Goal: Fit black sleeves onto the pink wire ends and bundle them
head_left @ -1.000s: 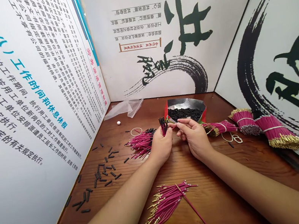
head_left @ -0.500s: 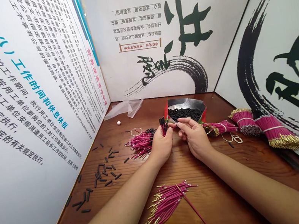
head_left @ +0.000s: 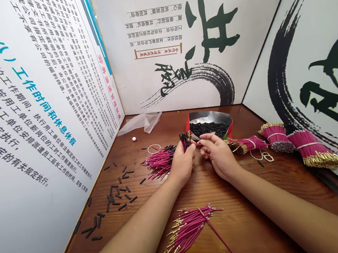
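My left hand (head_left: pixel 182 161) is closed around a small bunch of magenta wires with black sleeves (head_left: pixel 185 139), whose black ends stick up above the fingers. Close beside it, my right hand (head_left: pixel 218 152) pinches a thin magenta wire (head_left: pixel 198 143) between thumb and forefinger; its far end meets the left fingertips. Just behind the hands stands an open red box (head_left: pixel 231 129) of short black sleeves (head_left: pixel 209 129). Left of my left hand lies a pile of magenta wires with black ends (head_left: pixel 158 161). Nearer me, between the forearms, is a loose heap of magenta wires with gold tips (head_left: pixel 187 232).
Loose black tubes (head_left: pixel 115 194) are scattered at the left. On the right lie tied magenta wire bundles (head_left: pixel 315 148) and white bands (head_left: pixel 264 155). A clear plastic bag (head_left: pixel 142 123) and a small white ball (head_left: pixel 134 139) lie at the back. Printed panels (head_left: pixel 175 90) enclose the table.
The hands have shifted slightly at the fingertips, and less of the wire shows between them. The piles and the box have stayed in place.
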`<control>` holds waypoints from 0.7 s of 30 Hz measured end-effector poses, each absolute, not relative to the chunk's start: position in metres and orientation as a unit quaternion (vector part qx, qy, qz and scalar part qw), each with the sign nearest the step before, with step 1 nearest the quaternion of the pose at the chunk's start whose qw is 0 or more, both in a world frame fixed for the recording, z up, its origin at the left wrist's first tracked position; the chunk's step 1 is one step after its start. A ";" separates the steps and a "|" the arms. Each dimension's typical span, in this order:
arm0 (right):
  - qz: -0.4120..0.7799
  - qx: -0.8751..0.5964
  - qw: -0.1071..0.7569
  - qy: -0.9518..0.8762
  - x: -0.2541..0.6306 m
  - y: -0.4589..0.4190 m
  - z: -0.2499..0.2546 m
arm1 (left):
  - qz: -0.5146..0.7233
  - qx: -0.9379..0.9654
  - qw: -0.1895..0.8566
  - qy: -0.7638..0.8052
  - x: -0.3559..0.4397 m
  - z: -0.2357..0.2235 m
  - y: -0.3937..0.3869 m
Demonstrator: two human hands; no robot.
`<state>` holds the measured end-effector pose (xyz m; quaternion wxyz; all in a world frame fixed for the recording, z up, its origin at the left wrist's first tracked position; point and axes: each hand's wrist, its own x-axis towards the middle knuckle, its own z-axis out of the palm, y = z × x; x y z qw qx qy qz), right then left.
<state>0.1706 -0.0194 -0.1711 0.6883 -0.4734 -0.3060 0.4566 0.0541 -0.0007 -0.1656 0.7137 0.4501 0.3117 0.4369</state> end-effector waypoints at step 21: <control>0.262 -0.468 0.639 -0.552 0.160 -0.036 -0.177 | 0.382 0.464 0.742 0.295 0.054 -0.165 0.001</control>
